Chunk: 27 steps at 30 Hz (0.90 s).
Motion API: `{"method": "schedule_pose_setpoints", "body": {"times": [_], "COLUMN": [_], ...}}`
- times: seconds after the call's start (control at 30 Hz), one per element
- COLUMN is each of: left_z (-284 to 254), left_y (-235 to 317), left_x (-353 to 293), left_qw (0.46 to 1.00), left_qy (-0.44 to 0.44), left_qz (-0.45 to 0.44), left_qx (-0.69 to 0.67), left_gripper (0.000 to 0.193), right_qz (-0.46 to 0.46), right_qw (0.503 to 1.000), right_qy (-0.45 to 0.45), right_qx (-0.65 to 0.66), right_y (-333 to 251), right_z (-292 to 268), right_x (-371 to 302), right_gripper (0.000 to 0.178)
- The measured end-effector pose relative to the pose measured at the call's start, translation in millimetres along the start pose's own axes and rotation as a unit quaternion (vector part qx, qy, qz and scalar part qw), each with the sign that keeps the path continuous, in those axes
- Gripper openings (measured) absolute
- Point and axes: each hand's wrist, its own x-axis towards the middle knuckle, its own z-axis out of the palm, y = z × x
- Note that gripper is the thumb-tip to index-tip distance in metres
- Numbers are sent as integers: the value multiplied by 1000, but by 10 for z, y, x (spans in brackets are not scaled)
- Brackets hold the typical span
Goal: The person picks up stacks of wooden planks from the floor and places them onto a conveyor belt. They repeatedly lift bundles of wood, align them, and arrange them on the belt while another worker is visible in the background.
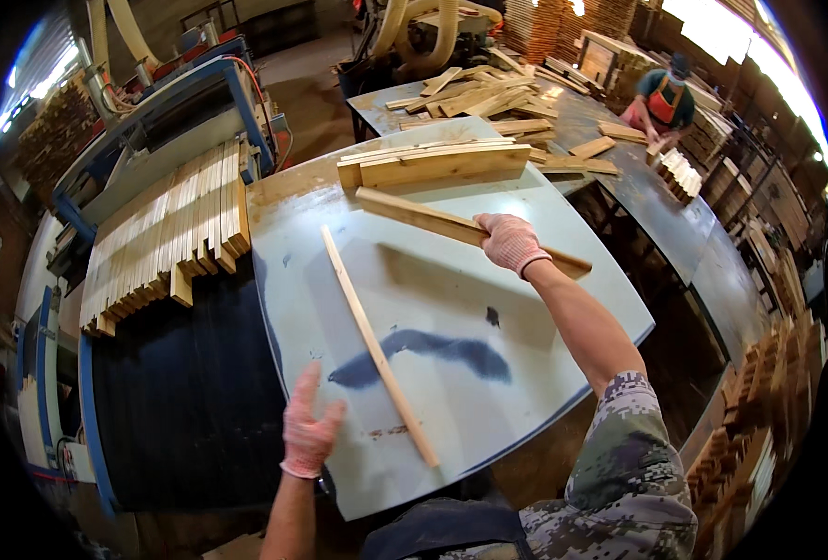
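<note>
My right hand [510, 245], in a pinkish work glove, is closed around a wooden board [419, 215] and holds it slantwise above the pale table [563, 322]. My left hand [310, 422], gloved the same way, hovers by the table's near left edge with its fingers apart and nothing in them. Between the hands a single narrow wooden strip [377, 350] lies lengthwise on the tabletop. Toward the far side, several boards [442, 166] stand on edge side by side, beyond the held one.
To the left, many wooden strips [167, 219] lie in a row on a dark conveyor belt [185, 401] with a blue frame. Behind, loose boards [479, 93] are heaped on a metal table [657, 224]. A co-worker [666, 103] handles wood there. Stacked wood [750, 420] stands at right.
</note>
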Motion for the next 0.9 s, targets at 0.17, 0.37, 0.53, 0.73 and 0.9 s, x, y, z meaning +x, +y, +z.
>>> {"method": "schedule_pose_setpoints", "body": {"times": [0.17,0.37,0.53,0.73,0.9], "left_z": [872,1266,1295,1297,1250], "left_y": [367,400,422,439,501], "left_x": [335,534,545,571,591], "left_qw": [998,991,974,989,986], "left_qy": [4,30,21,38,31], "left_qz": [-19,-122,-222,-131,-143], "left_qx": [62,44,-40,62,78], "left_gripper": [95,104,94,91,91], "right_qz": [-98,-121,-94,-136,-132], "right_qw": [982,970,967,968,973], "right_qy": [56,99,145,141,105], "right_qx": [-153,-187,-190,-158,-160], "right_y": [214,194,295,344,111], "right_z": [126,130,290,330,284], "right_x": [927,1848,2380,2529,2544], "right_gripper": [34,27,20,45,112]}}
